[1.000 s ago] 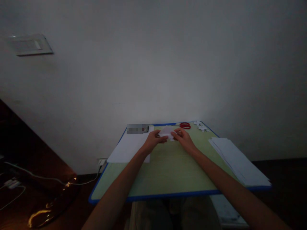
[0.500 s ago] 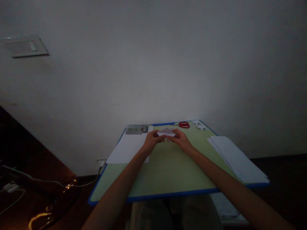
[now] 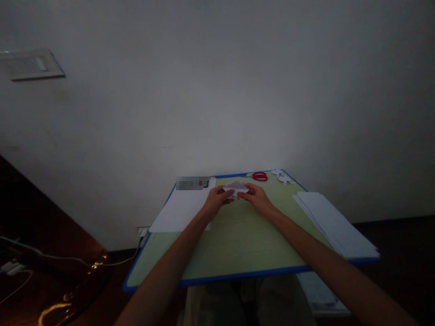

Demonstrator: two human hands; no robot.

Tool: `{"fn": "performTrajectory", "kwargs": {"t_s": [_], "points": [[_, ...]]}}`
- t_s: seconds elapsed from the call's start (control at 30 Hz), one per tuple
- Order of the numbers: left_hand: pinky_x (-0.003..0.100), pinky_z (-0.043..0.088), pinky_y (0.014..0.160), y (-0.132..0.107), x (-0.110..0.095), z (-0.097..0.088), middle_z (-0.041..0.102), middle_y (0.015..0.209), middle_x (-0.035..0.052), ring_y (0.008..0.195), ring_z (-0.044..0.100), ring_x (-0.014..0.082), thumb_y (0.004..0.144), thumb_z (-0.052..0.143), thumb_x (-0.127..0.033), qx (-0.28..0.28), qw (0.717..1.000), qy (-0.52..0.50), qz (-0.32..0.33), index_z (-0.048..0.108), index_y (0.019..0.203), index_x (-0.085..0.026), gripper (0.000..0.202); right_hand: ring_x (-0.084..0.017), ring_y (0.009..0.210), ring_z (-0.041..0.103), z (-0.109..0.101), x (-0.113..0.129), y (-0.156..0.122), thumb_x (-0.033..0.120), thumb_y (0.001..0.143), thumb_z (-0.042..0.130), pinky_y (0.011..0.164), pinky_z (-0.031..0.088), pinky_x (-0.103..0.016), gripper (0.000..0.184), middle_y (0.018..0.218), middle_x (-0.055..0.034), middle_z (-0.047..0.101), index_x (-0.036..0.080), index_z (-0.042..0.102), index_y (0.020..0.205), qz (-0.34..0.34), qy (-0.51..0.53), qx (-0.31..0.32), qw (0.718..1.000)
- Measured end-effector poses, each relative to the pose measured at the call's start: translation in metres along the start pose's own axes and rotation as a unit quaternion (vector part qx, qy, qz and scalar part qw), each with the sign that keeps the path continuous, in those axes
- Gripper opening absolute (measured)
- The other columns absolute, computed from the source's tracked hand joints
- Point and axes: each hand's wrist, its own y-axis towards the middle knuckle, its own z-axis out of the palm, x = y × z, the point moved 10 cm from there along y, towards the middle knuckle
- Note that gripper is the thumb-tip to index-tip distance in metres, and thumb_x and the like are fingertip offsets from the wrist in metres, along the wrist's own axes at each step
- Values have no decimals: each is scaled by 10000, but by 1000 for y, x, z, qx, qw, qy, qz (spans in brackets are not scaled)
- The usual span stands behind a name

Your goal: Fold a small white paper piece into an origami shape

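A small folded piece of white paper (image 3: pixel 236 188) is held up above the far half of the table, its upper part a greyish triangle. My left hand (image 3: pixel 218 199) pinches its left side, thumb on the near face and fingers behind. On the other side my right hand (image 3: pixel 255 195) grips the right edge the same way. Both hands are closed on the paper, with the thumbs a little apart. Some fingertips are hidden behind the paper.
Red-handled scissors (image 3: pixel 260 176) and white paper scraps (image 3: pixel 282 176) lie at the back of the green, blue-edged table (image 3: pixel 251 244). A paper stack (image 3: pixel 335 222) is at the right. White sheets (image 3: pixel 183 208) lie left, beneath a blurred-out object (image 3: pixel 190 183).
My thumbs have drawn slightly apart along the near face of the folded paper. The hands stay in nearly the same place, and the view has shifted a little.
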Motion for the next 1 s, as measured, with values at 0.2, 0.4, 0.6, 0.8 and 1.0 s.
{"fn": "performTrajectory", "kwargs": {"t_s": [0.2, 0.4, 0.6, 0.8, 1.0], "points": [[291, 522, 721, 1, 2, -2, 707, 765, 63, 685, 644, 134, 602, 871, -318, 0, 1000, 9, 6, 706, 833, -109, 352, -169, 714, 657, -4, -13, 3, 362, 608, 834, 683, 493, -282, 446, 805, -34, 733, 170, 694, 985, 26, 16, -5, 1000], [270, 502, 675, 1, -3, -1, 715, 738, 63, 668, 646, 141, 578, 887, -349, 3, 999, 29, 32, 715, 832, -108, 390, -157, 695, 634, 0, -21, 2, 420, 629, 830, 649, 472, -264, 391, 793, -31, 717, 173, 713, 909, 58, 30, 5, 998], [256, 480, 617, -2, -11, 0, 694, 667, 53, 619, 634, 142, 565, 902, -443, 12, 995, 84, 57, 680, 756, -122, 433, -164, 680, 607, 7, -17, -2, 436, 666, 799, 634, 451, -269, 366, 781, -43, 713, 153, 731, 887, 64, 14, 31, 997], [288, 534, 699, 1, -3, 3, 707, 749, 62, 676, 672, 152, 590, 880, -513, 18, 999, 31, 32, 658, 793, -122, 494, -158, 642, 582, 2, -11, 0, 472, 649, 788, 635, 430, -272, 373, 698, -21, 688, 140, 724, 805, 46, -19, 16, 999], [294, 530, 700, -3, 4, 5, 709, 766, 68, 663, 669, 142, 702, 807, -493, 19, 999, 12, -23, 658, 800, -130, 405, -137, 595, 541, -2, -8, 1, 485, 649, 798, 590, 377, -258, 368, 655, -2, 659, 146, 723, 769, 39, -24, 8, 999]]}}
